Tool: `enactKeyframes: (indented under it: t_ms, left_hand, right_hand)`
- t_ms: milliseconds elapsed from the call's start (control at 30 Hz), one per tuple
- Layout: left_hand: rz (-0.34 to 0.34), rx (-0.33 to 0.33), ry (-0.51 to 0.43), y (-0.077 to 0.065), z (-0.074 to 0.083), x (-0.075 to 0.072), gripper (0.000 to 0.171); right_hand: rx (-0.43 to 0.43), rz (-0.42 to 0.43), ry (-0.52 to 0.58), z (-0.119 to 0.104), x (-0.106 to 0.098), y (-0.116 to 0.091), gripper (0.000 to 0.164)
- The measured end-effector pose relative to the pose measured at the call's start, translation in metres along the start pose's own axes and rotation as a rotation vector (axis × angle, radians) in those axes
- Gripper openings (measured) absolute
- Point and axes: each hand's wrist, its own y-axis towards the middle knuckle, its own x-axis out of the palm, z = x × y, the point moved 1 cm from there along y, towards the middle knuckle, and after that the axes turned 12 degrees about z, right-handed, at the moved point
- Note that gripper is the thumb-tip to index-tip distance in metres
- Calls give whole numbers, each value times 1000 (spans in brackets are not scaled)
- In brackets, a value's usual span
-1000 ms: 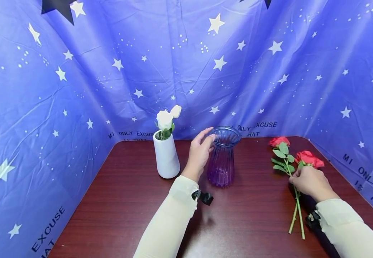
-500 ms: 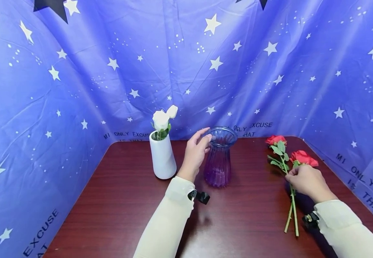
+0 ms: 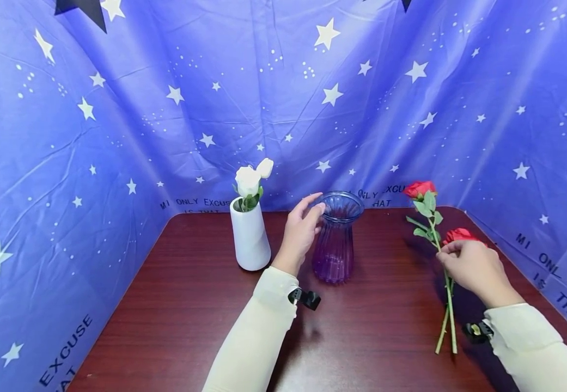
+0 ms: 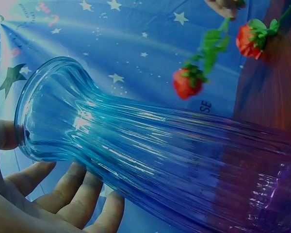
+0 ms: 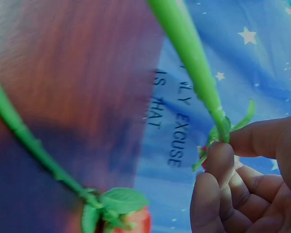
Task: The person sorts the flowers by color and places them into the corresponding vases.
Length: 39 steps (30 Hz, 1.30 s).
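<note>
My left hand (image 3: 299, 237) holds the flared neck of a ribbed glass vase (image 3: 334, 250), blue above and purple below. In the left wrist view the thumb meets the vase's rim (image 4: 31, 104) and the fingers curve along the underside of the neck. On the right, my right hand (image 3: 476, 272) pinches the stem of a red rose (image 3: 419, 189) between thumb and forefinger. Its bloom is tilted up off the table. A second red rose (image 3: 459, 234) lies behind that hand, partly hidden, its stem crossing the first one's.
A white vase (image 3: 251, 239) with white roses (image 3: 248, 179) stands left of the glass one. The dark red wooden table (image 3: 361, 337) ends at a blue star-printed cloth (image 3: 283, 81) hung at the back and sides.
My right hand has lifted the bloom of one red rose off the table, apart from the other. The left hand stays at the glass vase's neck. The head view shifted slightly.
</note>
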Motion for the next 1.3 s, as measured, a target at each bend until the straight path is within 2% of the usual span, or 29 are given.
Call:
enactKeyframes:
  t_ms: [200,333,867,1300]
  left_hand:
    - [14,11,-9,0,-2,2,34]
    - [16,20,-8,0,-1,3,34]
    - [13,28,28,-1,-1,2,35]
    - [6,20,42,-3,-1,3,35]
  right_hand:
    - [-9,84,24,-16,-12,5,27]
    - [-3,106,41,-23,-17,8,28]
    - [-35,157,58,-43,-36,13,27]
    - [-24,178,81,-54,-48,17,27]
